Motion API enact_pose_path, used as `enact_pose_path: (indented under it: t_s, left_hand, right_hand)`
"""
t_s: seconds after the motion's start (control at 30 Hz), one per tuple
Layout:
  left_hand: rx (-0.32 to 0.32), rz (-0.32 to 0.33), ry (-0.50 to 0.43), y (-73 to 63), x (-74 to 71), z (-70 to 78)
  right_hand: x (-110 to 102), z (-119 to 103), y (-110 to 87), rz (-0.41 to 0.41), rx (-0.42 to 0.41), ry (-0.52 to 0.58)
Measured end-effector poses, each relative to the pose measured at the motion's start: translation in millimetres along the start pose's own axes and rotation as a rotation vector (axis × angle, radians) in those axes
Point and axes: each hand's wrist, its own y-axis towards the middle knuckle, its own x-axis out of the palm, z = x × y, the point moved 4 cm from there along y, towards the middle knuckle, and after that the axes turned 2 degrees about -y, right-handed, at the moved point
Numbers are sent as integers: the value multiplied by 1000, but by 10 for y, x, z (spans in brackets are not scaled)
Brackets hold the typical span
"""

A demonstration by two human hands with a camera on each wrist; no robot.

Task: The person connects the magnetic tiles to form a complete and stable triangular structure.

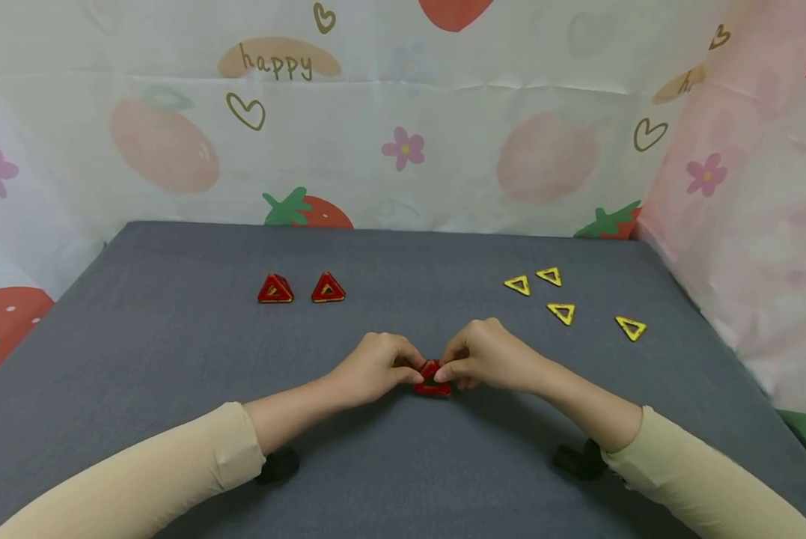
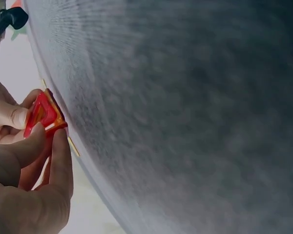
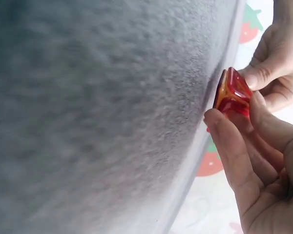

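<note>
Around the middle of the grey table [image 1: 403, 464], going by the head view, a red pyramid [image 1: 432, 389] sits between two bare hands, and honestly I can't tell if its base touches the surface. The left hand [image 1: 376, 368] pinches it from one side with thumb and fingers, and the right hand [image 1: 490, 357] does the same from the other. Farther back to the left you've got two more red pyramids [image 1: 275, 289], side by side with a gap between them. Off to the right, four flat yellow triangles [image 1: 560, 306] lie loose, one a bit apart from the other three. Behind it all hangs a printed curtain [image 1: 456, 56] with "happy" on it. Over on the left wrist cam, the left thumb and fingers grip the near side of the pyramid, which shows orange along its edges, and the right hand has hold of the far side. Right wrist cam is basically the mirror: right thumb and fingers on the near side, left thumb on the far side, shiny red faces in between.
</note>
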Motion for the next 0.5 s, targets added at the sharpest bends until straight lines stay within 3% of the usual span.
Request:
enact_pose_path:
  t_s: [0.5]
  left_hand:
    - [-78, 114, 34, -170, -332, -243]
  right_hand:
    - [71, -222, 434, 75, -2, -3]
